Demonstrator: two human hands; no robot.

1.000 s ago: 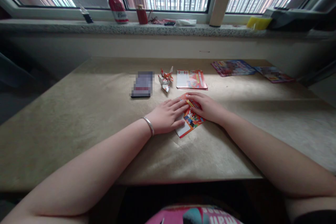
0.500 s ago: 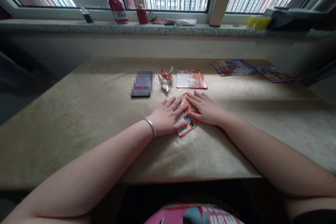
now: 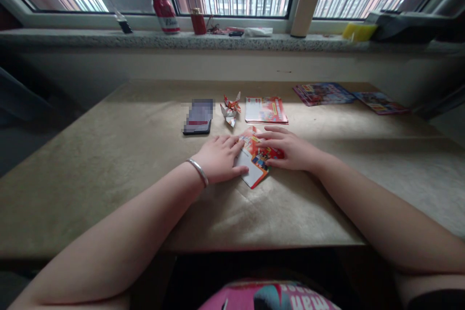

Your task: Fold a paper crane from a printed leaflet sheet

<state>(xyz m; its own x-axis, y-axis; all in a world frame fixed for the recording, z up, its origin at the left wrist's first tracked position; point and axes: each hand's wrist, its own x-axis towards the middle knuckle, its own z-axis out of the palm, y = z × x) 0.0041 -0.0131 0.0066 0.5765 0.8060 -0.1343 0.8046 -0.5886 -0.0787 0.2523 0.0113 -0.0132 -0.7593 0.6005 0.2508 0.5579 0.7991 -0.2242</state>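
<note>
A folded sheet of printed paper (image 3: 254,167), red, orange and white, lies on the table in front of me with one corner pointing towards me. My left hand (image 3: 220,157), a silver bangle at its wrist, lies flat with its fingertips and thumb on the paper's left side. On the right side rests my right hand (image 3: 290,150), fingers spread over the red part and thumb near the picture. Just beyond the paper stand folded paper cranes (image 3: 231,109), orange and white. Next to them is a stack of similar printed sheets (image 3: 267,110).
A dark phone (image 3: 199,116) lies left of the cranes on the beige table (image 3: 119,164). More colourful printed sheets (image 3: 325,93) lie at the back right. Along the windowsill (image 3: 145,42) stand a red can (image 3: 166,15), a small red container (image 3: 198,22) and a yellow object (image 3: 359,32).
My hands have moved apart, the left one sliding left and the right one slightly right. More of the paper's middle shows between them.
</note>
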